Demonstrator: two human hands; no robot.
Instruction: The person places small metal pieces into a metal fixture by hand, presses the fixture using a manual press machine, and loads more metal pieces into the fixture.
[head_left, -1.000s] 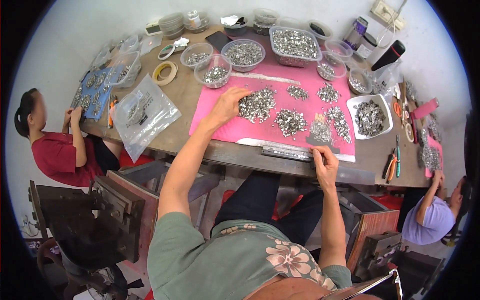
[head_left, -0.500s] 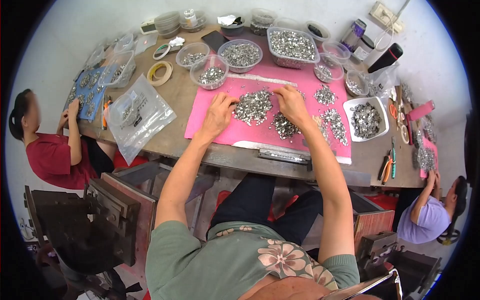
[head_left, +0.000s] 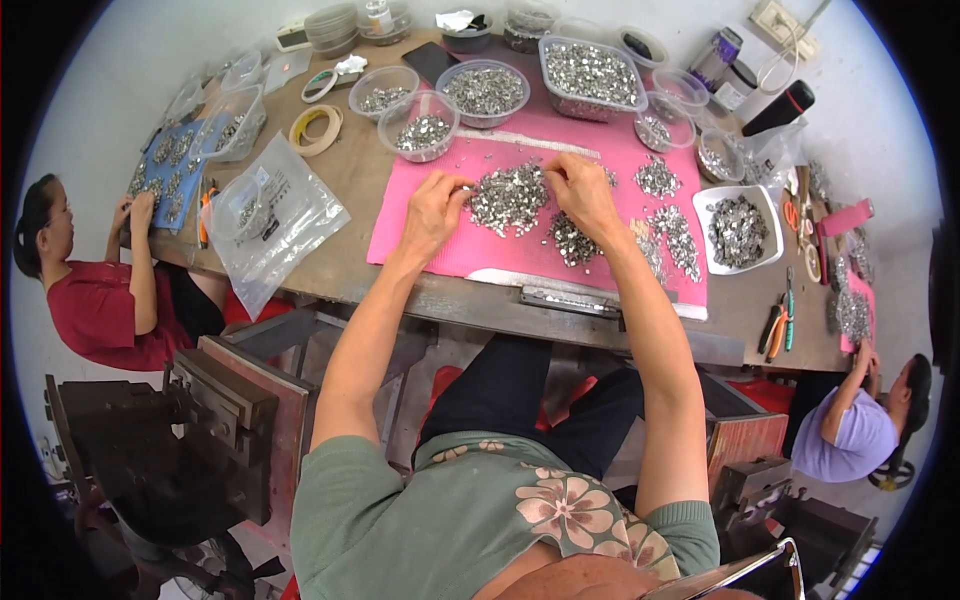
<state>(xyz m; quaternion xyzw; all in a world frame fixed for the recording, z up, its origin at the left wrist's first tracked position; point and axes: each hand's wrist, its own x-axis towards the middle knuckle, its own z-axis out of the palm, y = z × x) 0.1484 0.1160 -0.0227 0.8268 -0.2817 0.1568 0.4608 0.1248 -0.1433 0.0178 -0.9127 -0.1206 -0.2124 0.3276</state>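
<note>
A heap of small shiny silver metal pieces (head_left: 508, 200) lies on a pink ribbed mat (head_left: 400, 235). At the heap's left edge is my left hand (head_left: 432, 215), thumb and fingers drawn together. My right hand (head_left: 585, 195) bends over the heap's upper right edge, its fingertips pinched. Whatever either pinch holds is too small to make out. Below my right wrist sits a darker heap of pieces (head_left: 573, 240), partly covered by the hand. Two more heaps, a small round one (head_left: 656, 179) and a long one (head_left: 680, 243), lie on the mat's right side.
Clear tubs of pieces, including a large square one (head_left: 592, 80) and a round one (head_left: 484, 92), line the mat's far side. To the right are a white dish (head_left: 738, 232) and pliers (head_left: 772, 330). A plastic bag (head_left: 290, 225) lies left. Co-workers sit at both ends.
The whole view has shifted slightly. Both hands stay at the heap's two sides, with only small finger movements. The left co-worker's head has turned a little.
</note>
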